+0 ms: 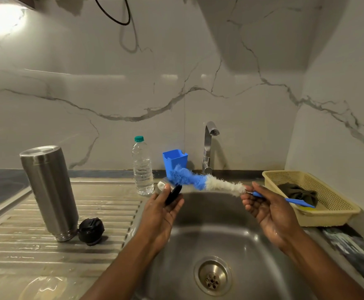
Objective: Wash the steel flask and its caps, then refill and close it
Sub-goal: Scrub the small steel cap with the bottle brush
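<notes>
Marble-veined wall [176, 83] behind a steel sink [209, 234] and ribbed draining board [47, 256]. The flask [49, 191] stands on the board, left of the basin; a yellow basket [328, 215] sits at right. The right hand [267, 211] pinches the brush [198, 180] by its blue handle. A water bottle [142, 167] stands behind. The left hand [161, 213] grips one cap [172, 194] against the bristles; a black cap [91, 230] lies just beside the flask.

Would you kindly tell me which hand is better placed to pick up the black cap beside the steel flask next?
Left, probably: the black cap lies on the drainboard on that side, while the right hand grips the bottle brush. The left hand must first release the other cap it holds.
</notes>
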A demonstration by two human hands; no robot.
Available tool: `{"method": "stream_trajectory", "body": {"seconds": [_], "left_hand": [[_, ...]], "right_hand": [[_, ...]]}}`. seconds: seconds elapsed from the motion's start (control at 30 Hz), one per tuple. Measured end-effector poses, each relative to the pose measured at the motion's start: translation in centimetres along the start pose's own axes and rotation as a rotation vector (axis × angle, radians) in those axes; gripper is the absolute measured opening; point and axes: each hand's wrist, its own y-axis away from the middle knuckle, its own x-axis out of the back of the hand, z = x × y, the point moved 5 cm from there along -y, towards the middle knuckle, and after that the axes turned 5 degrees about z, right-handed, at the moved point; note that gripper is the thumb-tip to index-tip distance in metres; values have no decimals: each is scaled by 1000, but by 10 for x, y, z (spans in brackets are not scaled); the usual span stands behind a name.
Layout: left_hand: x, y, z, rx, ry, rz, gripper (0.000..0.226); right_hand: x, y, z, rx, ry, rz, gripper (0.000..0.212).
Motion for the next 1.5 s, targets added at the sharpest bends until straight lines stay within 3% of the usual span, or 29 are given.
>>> {"method": "stream_trajectory", "body": {"seconds": [0.23,0.43,0.63,0.8,1.07,1.27,1.5], "left_hand": [[3,-4,-1,-51,-87,10,52],[2,-5,-4,-53,-112,-31,43],[3,-6,6,-42,7,-24,40],[-1,0,-3,5,23,-32,38],[-2,0,-3,0,31,-35,28],[6,-8,10,-17,131,6,31],[-1,1,3,-36,85,6,36]], "right_hand": [[-8,2,6,-14,24,-34,26],[-5,3,9,-36,0,-21,24],[2,0,-3,-6,-9,33,23],[-9,3,13,-42,24,-58,26],[-5,3,3,26,-10,-10,26],[-3,4,-2,27,0,-4,26],[-11,5,4,6,19,-24,25]]}}
